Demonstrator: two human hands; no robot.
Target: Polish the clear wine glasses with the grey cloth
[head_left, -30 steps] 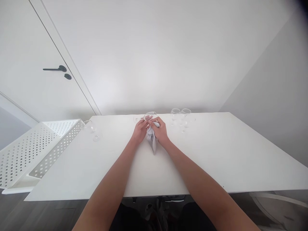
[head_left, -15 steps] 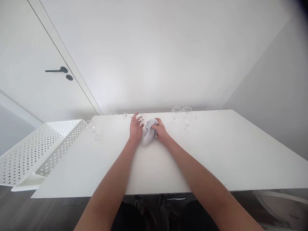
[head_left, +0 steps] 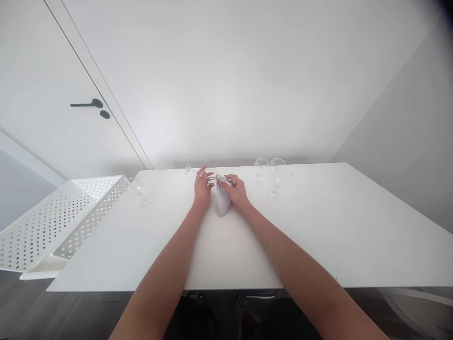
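My left hand [head_left: 202, 190] holds a clear wine glass [head_left: 198, 172] turned on its side, its foot pointing left and its bowl toward my right hand. My right hand [head_left: 236, 190] is closed on a grey cloth [head_left: 222, 200], which is pressed against the glass's bowl and hangs down to the white table [head_left: 318, 226]. Both hands work near the table's far edge, at its middle.
Two or three clear wine glasses [head_left: 269, 171] stand upright at the far edge, right of my hands. Another glass [head_left: 138, 190] stands at the table's left end beside a white perforated rack [head_left: 53, 222]. A white door with a black handle [head_left: 88, 104] is at the left.
A second ago the glass's bowl stood up between both hands. It now lies sideways with its foot out to the left, and the cloth has shifted slightly against the bowl.
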